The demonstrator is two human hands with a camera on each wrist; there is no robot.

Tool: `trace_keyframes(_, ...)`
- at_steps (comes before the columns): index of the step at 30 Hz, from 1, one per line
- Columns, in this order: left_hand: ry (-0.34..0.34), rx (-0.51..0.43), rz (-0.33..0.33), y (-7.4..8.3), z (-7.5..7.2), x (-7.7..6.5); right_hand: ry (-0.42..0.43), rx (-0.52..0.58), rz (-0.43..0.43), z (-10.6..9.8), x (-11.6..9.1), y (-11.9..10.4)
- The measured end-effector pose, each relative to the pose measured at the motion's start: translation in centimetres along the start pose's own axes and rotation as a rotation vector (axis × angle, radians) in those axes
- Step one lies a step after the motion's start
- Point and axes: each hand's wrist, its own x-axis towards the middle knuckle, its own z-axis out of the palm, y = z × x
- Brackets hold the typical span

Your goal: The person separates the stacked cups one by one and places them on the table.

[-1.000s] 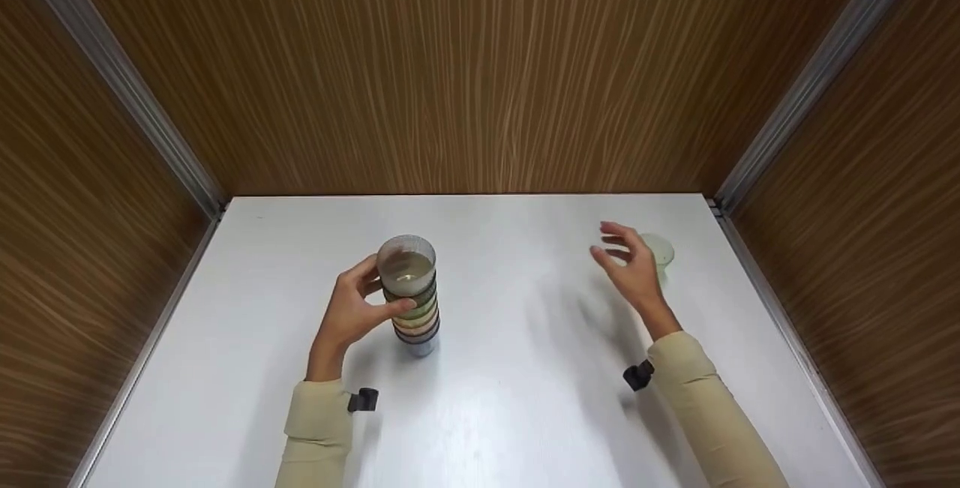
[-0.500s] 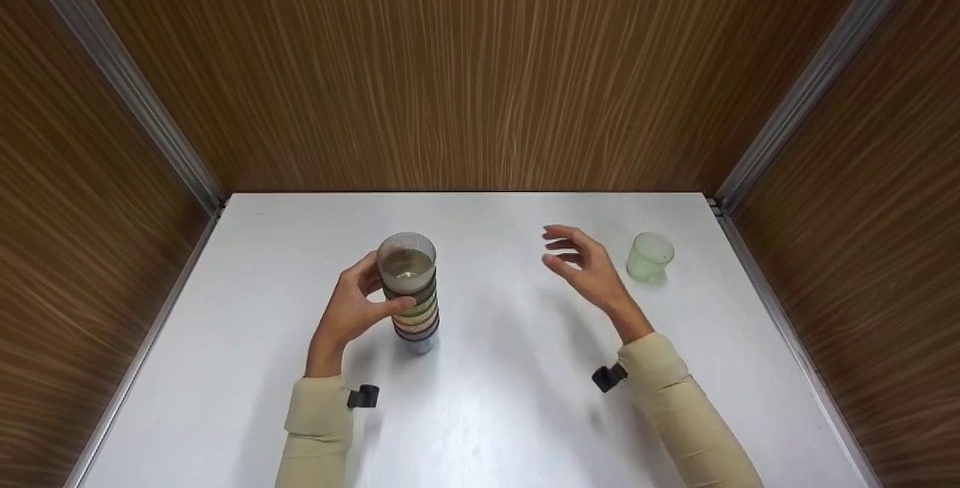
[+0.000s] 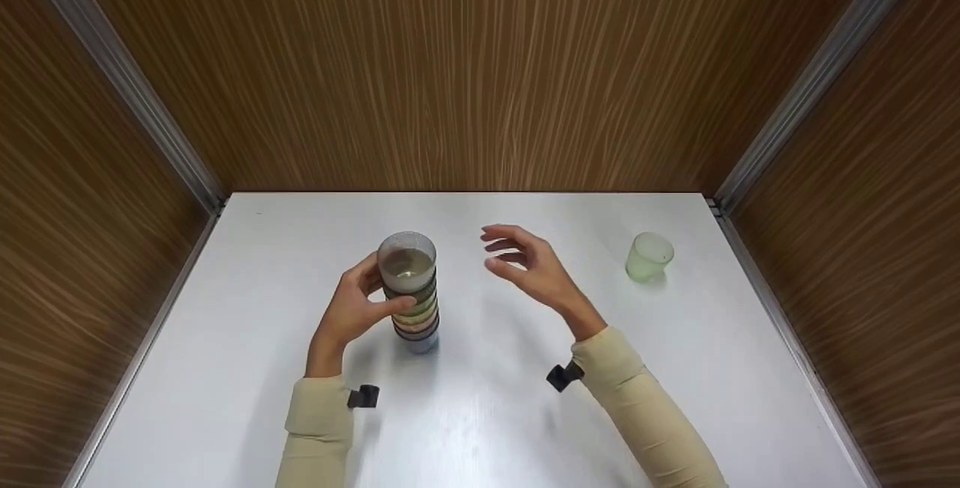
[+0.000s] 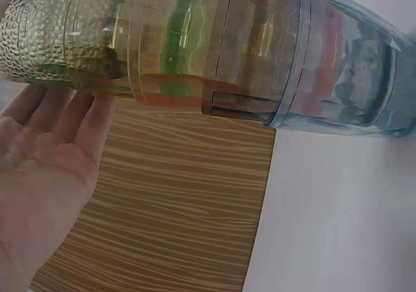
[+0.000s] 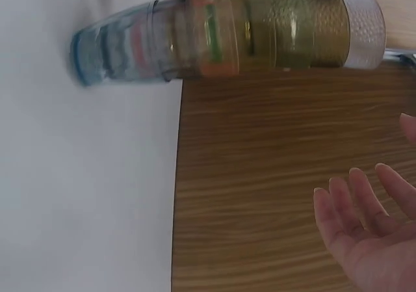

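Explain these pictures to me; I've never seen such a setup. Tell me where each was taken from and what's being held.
No machine here, just a person working bare-handed. The wide picture comes from a camera worn on the head; the two close ones, from small black cameras worn at the left and right wrists. The left hand grips a tall, upright stack of see-through, multicoloured cups. The right hand, holding nothing, hovers between that stack and a small, translucent pale-green cup on the white tabletop. Brown wood-grain panels stand behind and at both sides. Whether the cups are glass or plastic, I can't tell.
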Motion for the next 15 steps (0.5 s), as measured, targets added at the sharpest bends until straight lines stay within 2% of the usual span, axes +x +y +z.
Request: trace_keyframes(15, 0.002, 0.026, -0.044, 0.3, -0.1, -0.1, -0.115, 0.148, -0.075, 4.0, 2.4, -2.5)
